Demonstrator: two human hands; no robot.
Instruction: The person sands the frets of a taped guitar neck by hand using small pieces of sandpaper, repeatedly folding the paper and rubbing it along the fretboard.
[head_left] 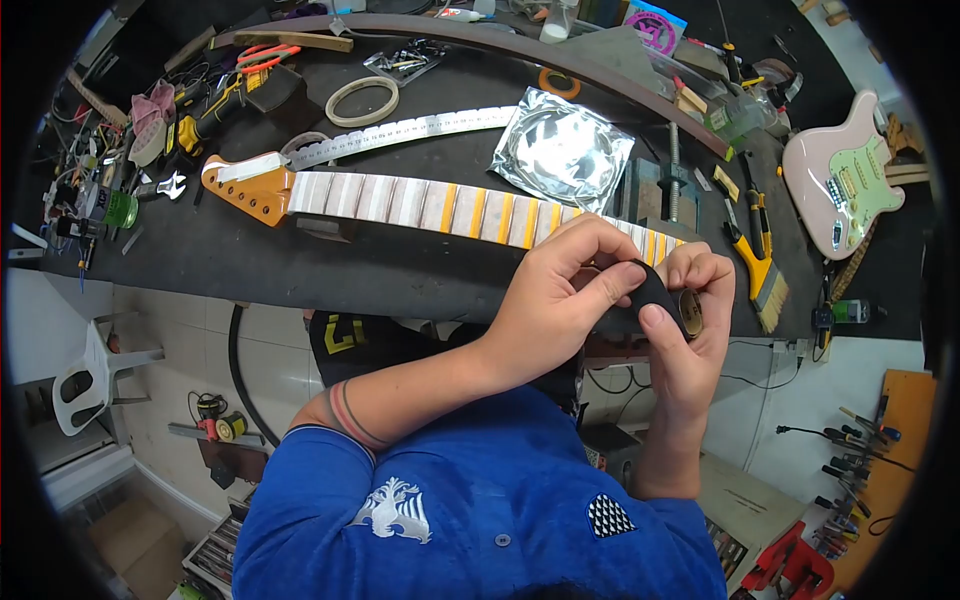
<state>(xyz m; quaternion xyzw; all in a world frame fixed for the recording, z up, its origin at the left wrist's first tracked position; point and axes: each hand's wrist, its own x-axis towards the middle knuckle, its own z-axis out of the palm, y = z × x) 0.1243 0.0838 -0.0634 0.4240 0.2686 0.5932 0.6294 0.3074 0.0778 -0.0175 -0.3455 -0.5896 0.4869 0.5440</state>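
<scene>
Both hands hold a black strip [660,292], bent into a curve, that looks like sandpaper; a tan printed face shows at its right end. My left hand [565,290] pinches its upper left part between thumb and fingers. On the other side my right hand [695,300] presses its thumb on the strip, with the fingers curled behind it. Just beyond the hands lies a guitar neck [400,203], its fretboard masked with white and yellow tape between the frets. Its orange-brown headstock [247,190] points left. My fingers hide part of the neck's right end.
Behind the neck lie a steel ruler [415,128], a shiny silver packet [562,150] and a tape roll [362,101]. A vise [650,190] stands right of the packet. A yellow brush [758,275] and a pink guitar body [838,175] lie at the right. Tools crowd the left end.
</scene>
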